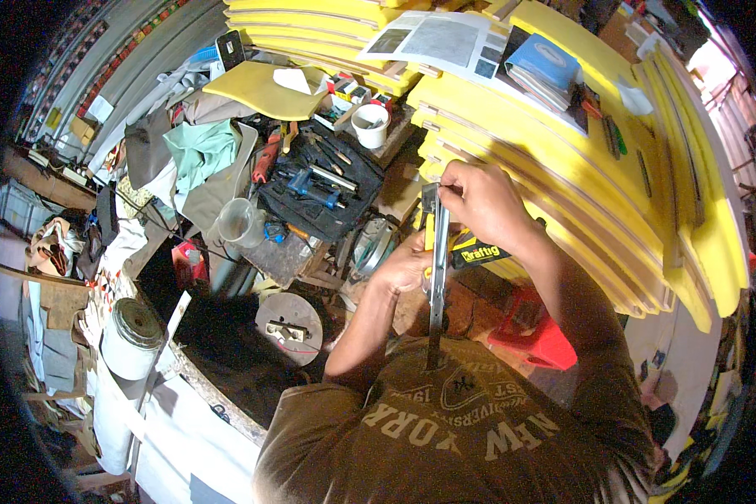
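A long narrow metal strip (pixel 438 286) stands almost upright in front of my chest, its lower end against my shirt. My right hand (pixel 477 202) pinches its top end from above. My left hand (pixel 407 267) grips the strip about halfway down, beside a yellow and black tool (pixel 470 252) that lies partly hidden behind both hands. Just behind the hands rises a stack of yellow foam-edged boards (pixel 563 160).
An open black tool case (pixel 319 189) with clamps and pliers lies to the left, next to a clear measuring jug (pixel 239 223) and a white cup (pixel 370 124). Cloths are piled at far left. A red box (pixel 538 336) sits below the boards; papers and a blue book (pixel 542 63) lie on top.
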A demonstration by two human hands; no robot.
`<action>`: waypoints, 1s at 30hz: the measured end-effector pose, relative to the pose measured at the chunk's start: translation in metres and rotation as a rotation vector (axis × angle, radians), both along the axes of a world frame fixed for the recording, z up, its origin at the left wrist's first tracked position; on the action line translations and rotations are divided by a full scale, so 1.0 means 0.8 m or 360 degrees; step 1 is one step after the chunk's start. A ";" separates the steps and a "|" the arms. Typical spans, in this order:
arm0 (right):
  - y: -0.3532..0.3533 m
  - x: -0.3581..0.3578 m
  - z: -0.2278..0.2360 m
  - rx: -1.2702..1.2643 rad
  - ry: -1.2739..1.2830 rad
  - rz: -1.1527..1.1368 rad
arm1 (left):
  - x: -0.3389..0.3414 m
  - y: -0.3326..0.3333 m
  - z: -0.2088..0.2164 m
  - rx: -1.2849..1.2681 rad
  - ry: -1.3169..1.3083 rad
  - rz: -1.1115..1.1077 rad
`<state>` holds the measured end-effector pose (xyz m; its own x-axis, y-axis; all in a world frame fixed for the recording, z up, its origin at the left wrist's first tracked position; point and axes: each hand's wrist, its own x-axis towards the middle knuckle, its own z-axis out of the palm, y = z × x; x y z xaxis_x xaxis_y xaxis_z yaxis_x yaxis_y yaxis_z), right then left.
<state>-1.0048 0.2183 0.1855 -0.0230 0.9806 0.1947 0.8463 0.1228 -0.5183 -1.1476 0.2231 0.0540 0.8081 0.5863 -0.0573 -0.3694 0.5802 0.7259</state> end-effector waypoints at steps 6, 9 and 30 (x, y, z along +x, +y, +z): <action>-0.006 0.003 -0.002 0.0143 -0.0315 0.0142 | 0.006 0.003 -0.029 -0.0009 -0.0029 -0.0033; -0.011 0.003 -0.010 0.0269 -0.0654 0.0198 | 0.005 0.004 -0.029 0.0010 -0.0013 -0.0060; -0.030 0.010 0.015 0.0274 -0.0768 0.0105 | 0.014 0.009 -0.052 -0.0119 -0.0113 -0.0052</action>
